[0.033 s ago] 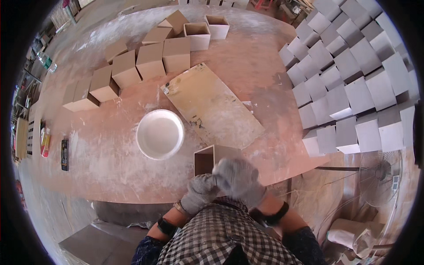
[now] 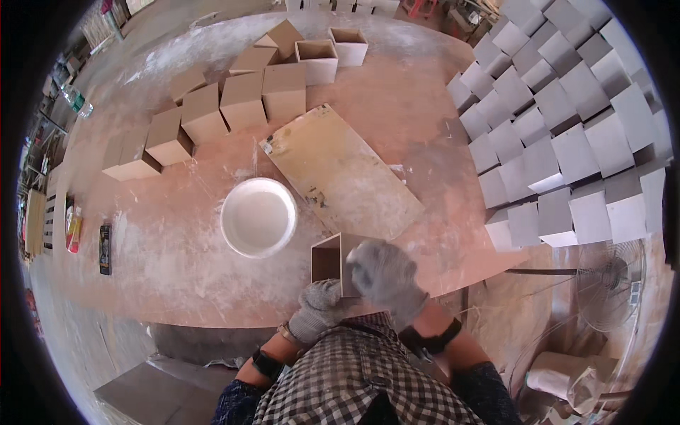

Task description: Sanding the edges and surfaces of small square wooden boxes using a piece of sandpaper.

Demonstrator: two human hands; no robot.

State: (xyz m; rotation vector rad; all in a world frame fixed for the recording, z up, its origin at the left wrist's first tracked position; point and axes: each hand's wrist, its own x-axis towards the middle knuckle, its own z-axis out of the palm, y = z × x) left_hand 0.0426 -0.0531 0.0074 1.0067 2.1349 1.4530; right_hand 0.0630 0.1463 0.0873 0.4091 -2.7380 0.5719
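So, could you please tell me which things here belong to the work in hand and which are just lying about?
In the work:
- open brown box, held by the gloved left hand and right hand
- white bowl
- flat board

Lying about:
- row of brown boxes
- grey boxes
- floor fan
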